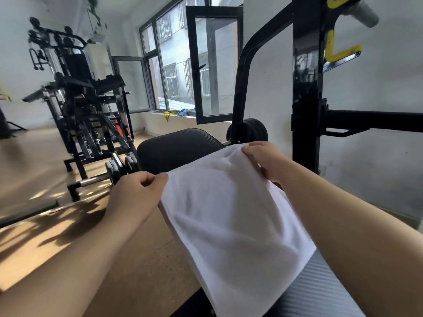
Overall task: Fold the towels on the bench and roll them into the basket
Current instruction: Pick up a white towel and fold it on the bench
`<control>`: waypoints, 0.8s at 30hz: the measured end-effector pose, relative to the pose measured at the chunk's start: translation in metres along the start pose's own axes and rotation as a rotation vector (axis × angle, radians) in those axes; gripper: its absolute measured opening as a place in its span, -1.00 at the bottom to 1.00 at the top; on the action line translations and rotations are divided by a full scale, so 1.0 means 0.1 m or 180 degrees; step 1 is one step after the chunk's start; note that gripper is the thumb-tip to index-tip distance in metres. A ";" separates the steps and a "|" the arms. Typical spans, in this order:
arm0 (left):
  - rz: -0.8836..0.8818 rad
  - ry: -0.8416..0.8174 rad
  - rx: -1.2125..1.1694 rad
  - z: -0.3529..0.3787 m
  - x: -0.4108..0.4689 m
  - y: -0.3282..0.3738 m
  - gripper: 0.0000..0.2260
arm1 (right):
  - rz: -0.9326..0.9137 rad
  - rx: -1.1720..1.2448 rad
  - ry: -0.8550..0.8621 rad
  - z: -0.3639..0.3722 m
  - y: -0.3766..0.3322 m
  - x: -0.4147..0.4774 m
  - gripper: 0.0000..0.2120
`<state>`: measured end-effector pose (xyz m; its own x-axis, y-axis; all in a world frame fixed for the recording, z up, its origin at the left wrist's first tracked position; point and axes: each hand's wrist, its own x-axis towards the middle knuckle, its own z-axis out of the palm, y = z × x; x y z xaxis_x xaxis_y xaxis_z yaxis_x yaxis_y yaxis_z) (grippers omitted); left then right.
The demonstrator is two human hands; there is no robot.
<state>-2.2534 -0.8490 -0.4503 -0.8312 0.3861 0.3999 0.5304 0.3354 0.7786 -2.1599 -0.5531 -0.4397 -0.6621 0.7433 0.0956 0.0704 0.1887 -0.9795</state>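
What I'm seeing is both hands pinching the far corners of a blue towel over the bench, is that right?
Not quite: the towel is white, not blue. In the head view the left hand and right hand each pinch a far corner of it over the bench.

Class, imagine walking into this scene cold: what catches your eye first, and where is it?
The white towel in the centre foreground, pinched at its far corners by the left hand and right hand over the black bench. Behind, left, stands a black gym machine.
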 end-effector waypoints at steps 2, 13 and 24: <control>-0.0024 0.0130 -0.0099 0.00 -0.02 0.02 -0.62 | -0.0135 0.0126 0.0095 -0.04 -0.03 -0.05 -0.88; 0.0056 0.0659 -0.0848 -0.31 -0.43 0.16 -0.85 | -0.0808 0.0145 0.0496 -0.45 -0.44 -0.86 -0.87; 0.0171 0.0529 -0.1791 -1.13 -1.06 0.80 -0.90 | -0.1231 0.0170 0.0645 -0.86 -1.08 -2.13 -0.88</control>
<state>-2.1418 -0.9599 -0.3760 -0.8447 0.2347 0.4810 0.4403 -0.2061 0.8739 -1.9621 -0.6763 -0.3386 -0.4721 0.7364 0.4846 -0.1959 0.4483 -0.8721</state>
